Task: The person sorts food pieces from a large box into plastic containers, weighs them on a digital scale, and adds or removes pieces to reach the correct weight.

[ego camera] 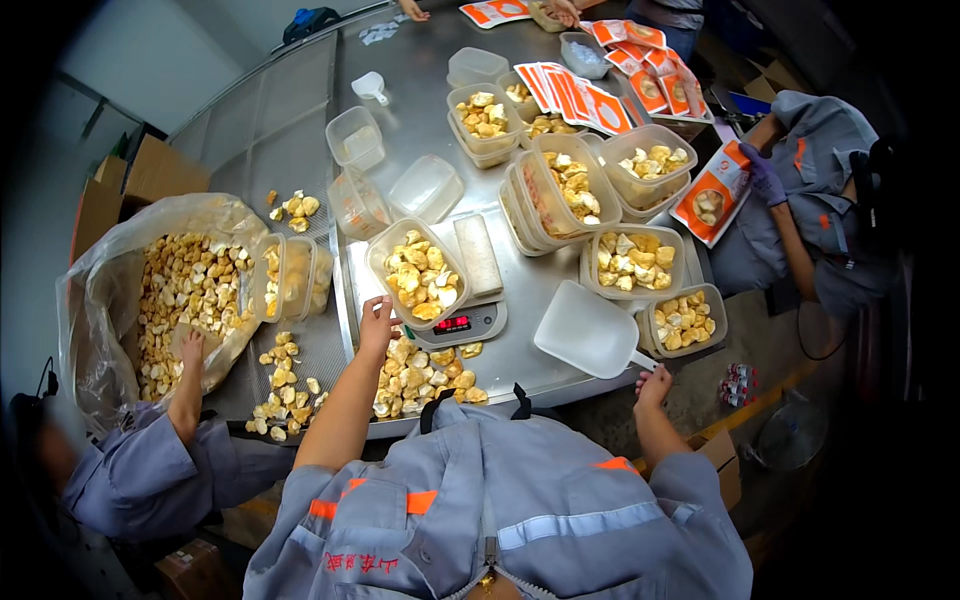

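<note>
On a digital bench scale [487, 324] with red digits sits a clear plastic tub [381, 259] of yellowish-white dried food chunks [417, 271], possibly freeze-dried fruit. My left hand [375, 328] is at the tub's near left corner, fingertips against or beside its wall; whether it grips the tub is unclear. My right hand [654, 387] holds the handle end of a white plastic scoop [587, 330], whose broad pan has nothing in it. Loose chunks [427, 379] lie heaped along the table edge before me. A pale block [478, 255] rests on the scale behind the tub.
Filled tubs [636, 259] stand stacked right of the scale. Empty tubs [355, 137] and a small white scoop [370, 87] lie behind. At left, a co-worker's hand [192, 346] reaches into a plastic-lined bulk bag [97, 300]. At right, another person's gloved hand [763, 176] holds an orange pouch [712, 193].
</note>
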Motion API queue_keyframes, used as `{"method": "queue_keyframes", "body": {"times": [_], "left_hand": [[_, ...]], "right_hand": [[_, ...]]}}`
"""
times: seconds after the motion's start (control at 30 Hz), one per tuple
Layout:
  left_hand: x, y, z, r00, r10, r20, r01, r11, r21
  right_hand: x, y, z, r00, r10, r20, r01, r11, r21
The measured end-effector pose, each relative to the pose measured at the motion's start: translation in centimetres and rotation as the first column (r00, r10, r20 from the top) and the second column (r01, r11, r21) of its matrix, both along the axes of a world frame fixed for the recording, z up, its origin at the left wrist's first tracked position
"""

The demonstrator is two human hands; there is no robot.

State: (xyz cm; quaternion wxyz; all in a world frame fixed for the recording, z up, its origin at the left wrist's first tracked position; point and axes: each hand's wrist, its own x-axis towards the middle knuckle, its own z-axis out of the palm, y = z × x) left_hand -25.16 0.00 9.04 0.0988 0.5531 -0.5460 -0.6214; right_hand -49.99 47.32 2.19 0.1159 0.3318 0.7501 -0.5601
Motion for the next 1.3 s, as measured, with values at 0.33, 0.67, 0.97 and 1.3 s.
{"method": "queue_keyframes", "body": {"times": [0.33,0.67,0.97,1.3], "left_hand": [[16.3,7.8,-4.5,0.993,0.087,0.082,-0.096,0.990,0.100],[24.5,10.9,-10.0,0.978,0.160,0.132,-0.171,0.982,0.082],[20.8,7.0,-8.9,0.995,0.094,0.014,-0.095,0.992,0.089],[20.1,5.3,-7.9,0.988,0.154,-0.013,-0.152,0.983,0.103]], "right_hand": [[7.4,-9.3,2.5,0.736,0.668,-0.115,-0.674,0.703,-0.227],[6.9,-23.1,7.7,0.250,0.884,-0.396,-0.953,0.296,0.060],[10.6,-42.8,12.9,-0.618,0.778,0.109,-0.542,-0.523,0.658],[8.1,-42.5,9.6,-0.423,0.836,-0.350,-0.835,-0.209,0.509]]}}
